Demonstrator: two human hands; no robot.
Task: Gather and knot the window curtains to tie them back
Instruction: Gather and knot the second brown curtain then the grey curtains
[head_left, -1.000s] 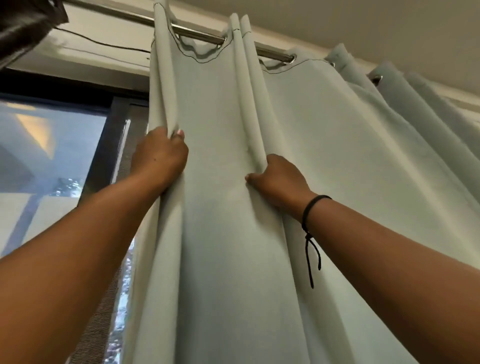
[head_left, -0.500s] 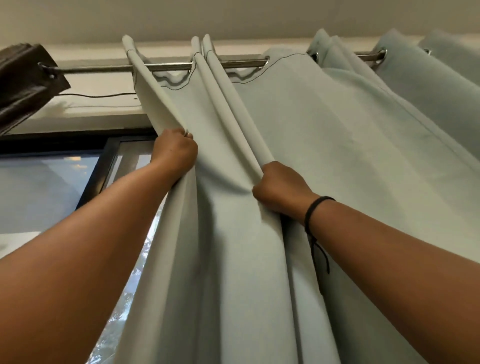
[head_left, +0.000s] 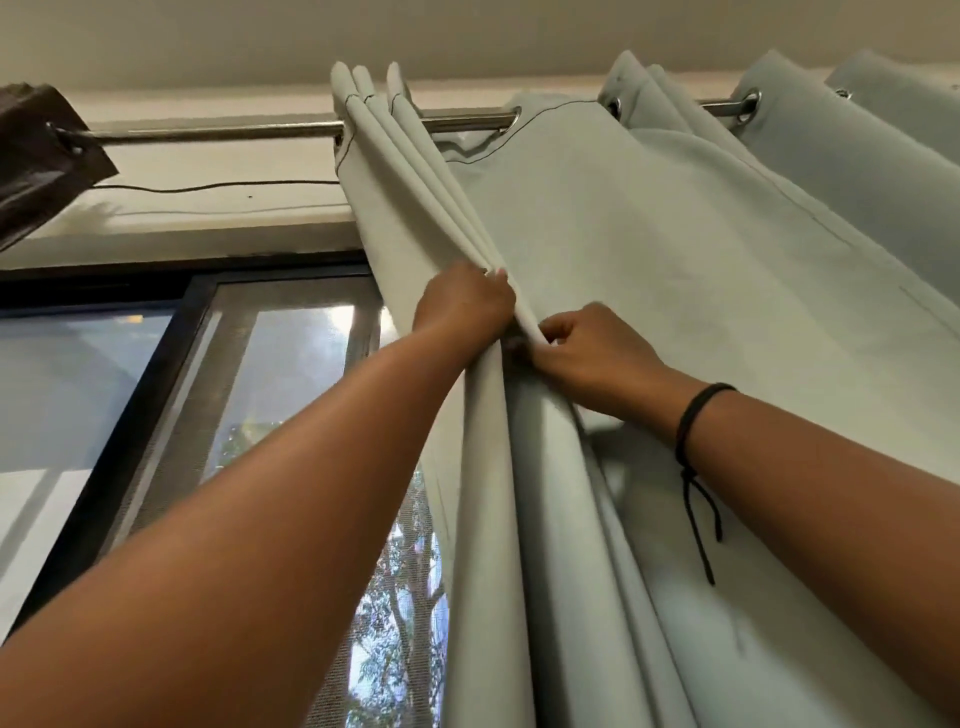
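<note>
A pale grey-green curtain (head_left: 649, 249) hangs by metal eyelets from a steel rod (head_left: 218, 131) above the window. Its left pleats are bunched tightly together. My left hand (head_left: 462, 306) grips these gathered folds from the left, fingers wrapped around the cloth. Just to the right and slightly lower, my right hand (head_left: 587, 353) pinches the neighbouring fold against the bunch; a black cord bracelet is on that wrist. The two hands almost touch. The curtain's lower part runs out of view.
A dark-framed window (head_left: 197, 395) with a mesh screen and trees outside lies left of the curtain. A dark brown curtain (head_left: 36, 156) hangs at the rod's left end. A thin black cable (head_left: 208, 186) runs along the wall under the rod.
Both hands have come together, pulling the left edge of the curtain rightwards along the rod. The pleats are now bunched and more window shows. The view has tilted and shifted.
</note>
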